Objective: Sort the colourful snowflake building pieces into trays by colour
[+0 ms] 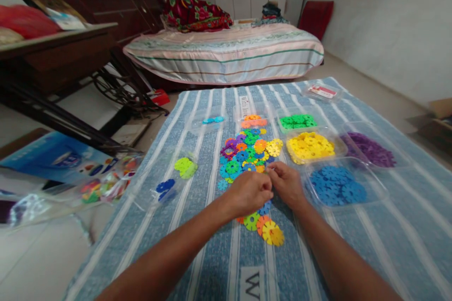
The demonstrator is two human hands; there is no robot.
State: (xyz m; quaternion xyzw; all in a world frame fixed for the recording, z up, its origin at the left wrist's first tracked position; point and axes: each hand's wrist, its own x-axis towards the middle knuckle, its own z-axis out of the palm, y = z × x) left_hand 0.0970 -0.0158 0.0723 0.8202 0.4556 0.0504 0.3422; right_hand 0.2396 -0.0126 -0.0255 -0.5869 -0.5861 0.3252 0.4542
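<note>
Two hands meet over the pile of multicoloured plastic snowflake discs point(247, 153) on the blue striped cloth point(388, 244): left hand point(250, 193) and right hand point(287, 182), each grip curled, contents hidden. A cloth label shows "W".

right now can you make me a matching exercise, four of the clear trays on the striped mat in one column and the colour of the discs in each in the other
Trays:
1. tray nearest the hands
2. tray at the far right
3. tray beside the mixed pile
4. small tray behind it

Colours:
a. green
b. purple
c. blue
d. yellow

Pairs: 1-c, 2-b, 3-d, 4-a
</note>
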